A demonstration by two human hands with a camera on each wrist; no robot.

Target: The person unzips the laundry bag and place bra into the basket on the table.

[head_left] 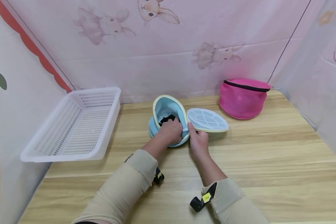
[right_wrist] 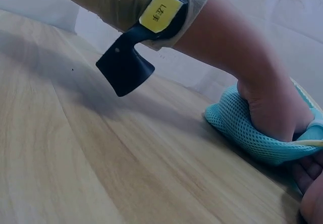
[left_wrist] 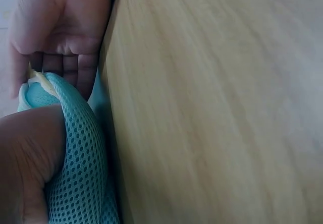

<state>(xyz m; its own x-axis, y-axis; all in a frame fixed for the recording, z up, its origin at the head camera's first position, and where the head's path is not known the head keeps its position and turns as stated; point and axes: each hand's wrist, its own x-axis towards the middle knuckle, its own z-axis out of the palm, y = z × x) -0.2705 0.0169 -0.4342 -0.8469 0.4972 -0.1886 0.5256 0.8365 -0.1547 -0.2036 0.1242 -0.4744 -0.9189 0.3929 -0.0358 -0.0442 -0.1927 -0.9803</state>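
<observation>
A light blue mesh laundry bag (head_left: 152,127) with pale yellow piping stands on the table, its round lid (head_left: 208,119) folded open to the right. My left hand (head_left: 170,132) reaches into the bag's mouth, beside a black, cloth-like thing (head_left: 168,118). In the left wrist view the bag's mesh wall (left_wrist: 81,148) hides the fingers of that hand. With thumb and fingers, my right hand (head_left: 198,141) grips the bag's rim where the lid joins it. The right wrist view shows only part of the right hand (right_wrist: 314,199), under the rim.
A white slotted plastic basket (head_left: 99,149) stands at the left of the wooden table (head_left: 268,174). At the back right sits a pink mesh bag (head_left: 242,101) with a black zipper band. A printed cloth (head_left: 162,71) hangs behind the table.
</observation>
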